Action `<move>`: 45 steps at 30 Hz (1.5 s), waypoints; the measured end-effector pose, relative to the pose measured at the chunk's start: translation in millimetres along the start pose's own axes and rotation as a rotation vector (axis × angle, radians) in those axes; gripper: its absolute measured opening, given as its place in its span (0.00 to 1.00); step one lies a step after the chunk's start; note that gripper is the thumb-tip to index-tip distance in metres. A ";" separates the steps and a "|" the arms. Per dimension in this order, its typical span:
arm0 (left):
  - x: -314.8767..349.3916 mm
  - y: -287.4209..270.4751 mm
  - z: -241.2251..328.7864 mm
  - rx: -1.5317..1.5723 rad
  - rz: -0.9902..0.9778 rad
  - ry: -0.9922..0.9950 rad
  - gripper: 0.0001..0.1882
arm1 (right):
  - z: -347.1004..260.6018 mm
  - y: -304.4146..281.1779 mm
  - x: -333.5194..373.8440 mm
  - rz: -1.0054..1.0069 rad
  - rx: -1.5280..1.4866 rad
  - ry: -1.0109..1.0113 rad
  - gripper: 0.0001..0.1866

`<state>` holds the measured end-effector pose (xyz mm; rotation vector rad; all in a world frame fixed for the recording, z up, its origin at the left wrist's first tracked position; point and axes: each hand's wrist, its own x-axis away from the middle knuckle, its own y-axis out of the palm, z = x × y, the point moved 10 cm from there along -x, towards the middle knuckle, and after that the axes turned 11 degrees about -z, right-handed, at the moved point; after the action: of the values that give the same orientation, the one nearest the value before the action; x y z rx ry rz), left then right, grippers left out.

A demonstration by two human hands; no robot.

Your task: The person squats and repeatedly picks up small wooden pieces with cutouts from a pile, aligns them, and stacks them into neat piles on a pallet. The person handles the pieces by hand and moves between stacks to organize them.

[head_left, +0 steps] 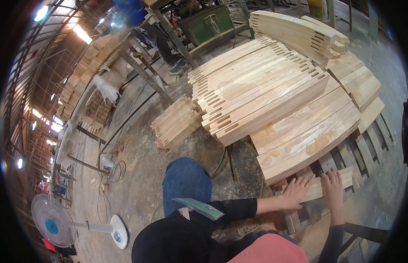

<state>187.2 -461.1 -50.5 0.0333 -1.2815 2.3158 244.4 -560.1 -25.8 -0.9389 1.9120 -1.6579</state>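
A pale wooden board [347, 176] lies low at the right, over the pallet slats [333, 161]. My left hand [296, 192] reaches across it from the left, fingers over its top and toward its far edge. Close by on the right, my right hand [332, 188] grips the same board, its fingertips at the far edge. Both thumbs are mostly hidden. Just beyond my hands, wide planks [307, 131] lie side by side with patches of sawdust. Behind them sits a stack of slotted wooden pieces [261, 83], with oblong slots near their ends.
A smaller bundle of slotted pieces [177, 122] stands on the floor at centre. More slotted timber [294, 37] is piled at the back right. A green metal box [206, 25] sits in a frame at the back. A white fan [53, 225] stands lower left; cables [112, 173] cross the floor.
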 end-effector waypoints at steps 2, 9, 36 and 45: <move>-1.1 1.4 6.3 -0.078 -0.050 -0.036 0.62 | 4.5 -0.6 -2.1 -0.025 -0.040 -0.009 0.41; 23.0 -30.2 36.1 -0.174 0.240 0.094 0.60 | -6.4 -39.7 21.6 0.099 -0.004 0.000 0.38; -7.3 2.6 12.9 0.007 0.112 0.053 0.64 | -6.9 13.3 8.3 0.000 0.105 0.162 0.47; 1.9 9.2 12.0 -0.180 -0.042 -0.048 0.68 | -9.0 28.5 15.0 -0.106 0.119 0.152 0.65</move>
<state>179.1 -474.0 -50.6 0.0557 -1.4944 2.1672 222.0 -563.5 -50.4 -0.9043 1.8631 -1.9319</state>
